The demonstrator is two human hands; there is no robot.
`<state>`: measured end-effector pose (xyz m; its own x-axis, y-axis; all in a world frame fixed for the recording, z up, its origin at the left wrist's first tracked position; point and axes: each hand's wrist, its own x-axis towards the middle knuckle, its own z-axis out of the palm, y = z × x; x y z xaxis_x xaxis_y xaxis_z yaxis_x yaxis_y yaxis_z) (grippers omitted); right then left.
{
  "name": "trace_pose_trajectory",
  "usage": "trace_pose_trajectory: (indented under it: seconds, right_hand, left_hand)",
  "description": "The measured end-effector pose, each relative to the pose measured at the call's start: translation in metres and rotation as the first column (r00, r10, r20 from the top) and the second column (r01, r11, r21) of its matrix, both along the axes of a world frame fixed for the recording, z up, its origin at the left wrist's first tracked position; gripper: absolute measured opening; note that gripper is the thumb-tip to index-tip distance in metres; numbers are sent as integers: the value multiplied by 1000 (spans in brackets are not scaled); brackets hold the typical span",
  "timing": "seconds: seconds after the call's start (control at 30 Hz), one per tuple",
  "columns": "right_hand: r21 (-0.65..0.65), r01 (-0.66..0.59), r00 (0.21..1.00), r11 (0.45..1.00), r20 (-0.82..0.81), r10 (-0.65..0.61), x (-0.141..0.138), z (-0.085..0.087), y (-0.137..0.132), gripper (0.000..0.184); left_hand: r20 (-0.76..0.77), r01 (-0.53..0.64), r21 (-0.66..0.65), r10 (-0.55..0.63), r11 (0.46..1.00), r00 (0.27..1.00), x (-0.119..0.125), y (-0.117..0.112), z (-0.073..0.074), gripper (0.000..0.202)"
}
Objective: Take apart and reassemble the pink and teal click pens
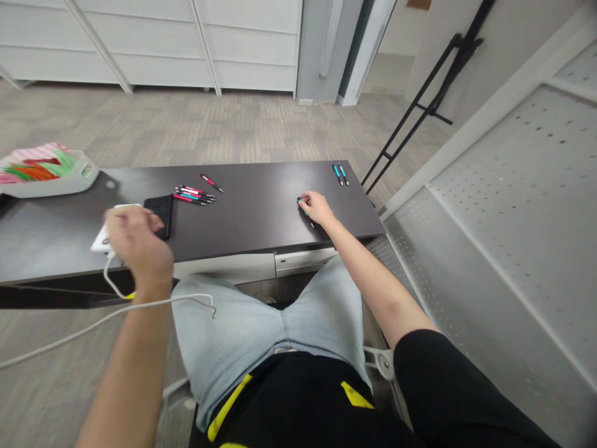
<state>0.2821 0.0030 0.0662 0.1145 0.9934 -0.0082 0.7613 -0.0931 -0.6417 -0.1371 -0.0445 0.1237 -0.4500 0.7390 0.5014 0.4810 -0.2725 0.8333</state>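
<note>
My right hand (317, 208) is over the right half of the dark desk, its fingers closed on a black and teal pen (310, 221) at the tabletop. My left hand (135, 233), smeared by motion, is above a white block-shaped device (99, 241) with a cable; its finger pose is unclear. Beside that hand lies a black phone (161, 208). A small pile of pens (193, 194), mostly red with some teal, is right of the phone. One red pen (212, 182) lies apart behind the pile. Two teal pens (340, 174) lie side by side at the far right corner.
The dark desk (256, 199) stretches across in front of me. A white basket (77, 177) with colourful contents stands at its left end. A white cable (93, 326) hangs at front left. A perforated panel (504, 205) and a black stand (410, 124) are at right.
</note>
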Motion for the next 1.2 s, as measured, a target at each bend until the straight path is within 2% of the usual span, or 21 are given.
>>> trace_pose_trajectory:
  seconds: [0.07, 0.1, 0.17, 0.23, 0.33, 0.4, 0.5, 0.6, 0.7, 0.8, 0.97, 1.2]
  right_hand:
    - [-34, -14, 992, 999, 122, 18, 5, 10, -1, 22]
    - [-59, -19, 984, 998, 177, 29, 7, 16, -4, 27]
    - [-143, -23, 957, 989, 282, 64, 7, 26, -16, 35]
    - [-287, -43, 911, 957, 382, 156, 4, 35, -32, 37]
    - [-378, -49, 847, 925, 475, 239, -4, 47, -53, 41]
    - [-393, -48, 831, 918, 494, 255, -7, 52, -57, 45]
    - [-387, -19, 816, 922, 527, 237, 5, 56, -43, 50]
    - [-333, 77, 805, 940, 577, 138, 33, 57, -14, 51]
    - [-263, 167, 788, 950, 615, 32, 63, 57, 18, 44]
    - [-239, 202, 771, 950, 637, -4, 82, 55, 44, 41]
    - [-229, 266, 750, 936, 659, -52, 91, 54, 69, 45]
    - [-183, 299, 745, 936, 658, -109, 96, 56, 83, 43]
  left_hand:
    - [10, 45, -145, -44, 988, 999, 14, 12, -28, 21]
    - [-28, 131, -258, -143, 957, 989, 20, 18, -41, 16]
    - [-168, 205, -410, -295, 889, 941, 28, 27, -62, 11]
    - [-313, 178, -483, -359, 857, 879, 30, 34, -77, 7]
    - [-467, 83, -535, -376, 841, 800, 28, 37, -90, 33]
    - [-521, 43, -555, -388, 831, 760, 27, 36, -95, 48]
    - [-558, 34, -562, -409, 826, 722, 27, 35, -98, 56]
    - [-591, 25, -534, -395, 845, 704, 29, 35, -101, 58]
    - [-613, 2, -519, -373, 855, 696, 31, 35, -104, 57]
    - [-614, -6, -514, -363, 858, 701, 31, 34, -107, 54]
    - [-608, 9, -497, -356, 868, 710, 31, 33, -109, 49]
    - [-622, 9, -491, -357, 871, 697, 31, 33, -109, 46]
